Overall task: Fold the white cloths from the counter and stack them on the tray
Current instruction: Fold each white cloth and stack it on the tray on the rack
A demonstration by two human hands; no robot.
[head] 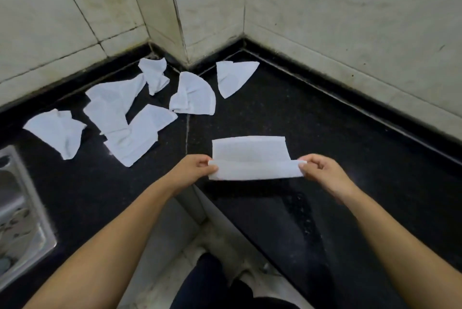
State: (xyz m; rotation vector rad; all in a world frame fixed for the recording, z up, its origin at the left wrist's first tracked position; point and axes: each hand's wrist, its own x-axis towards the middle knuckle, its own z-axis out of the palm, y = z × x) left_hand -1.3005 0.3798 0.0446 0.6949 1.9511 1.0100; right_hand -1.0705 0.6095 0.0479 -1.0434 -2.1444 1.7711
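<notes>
Both hands are being held out over the black stone counter (325, 118), and one white cloth (252, 158) is being stretched between them; the left hand (192, 171) is pinching the cloth's left end between thumb and curled fingers, and the right hand (322, 171) is pinching its right end in the same way. The cloth is being kept just above the counter, near its front edge, with a lengthwise fold being formed along the near side, so that a narrow strip is lying doubled over the wider panel behind it.

Tiled walls (350, 8) are being met by the counter in a corner behind the cloth; a steel sink (22, 208) is being shown only in part at the left edge. Loose white cloths are being left crumpled on the counter to the left and behind: an overlapping heap (120, 113), a single piece (57, 131) nearest the sink, a rounded piece (195, 96), a triangular piece (232, 77) by the wall corner, and a small twisted piece (155, 74). Whether a tray is present cannot be told.
</notes>
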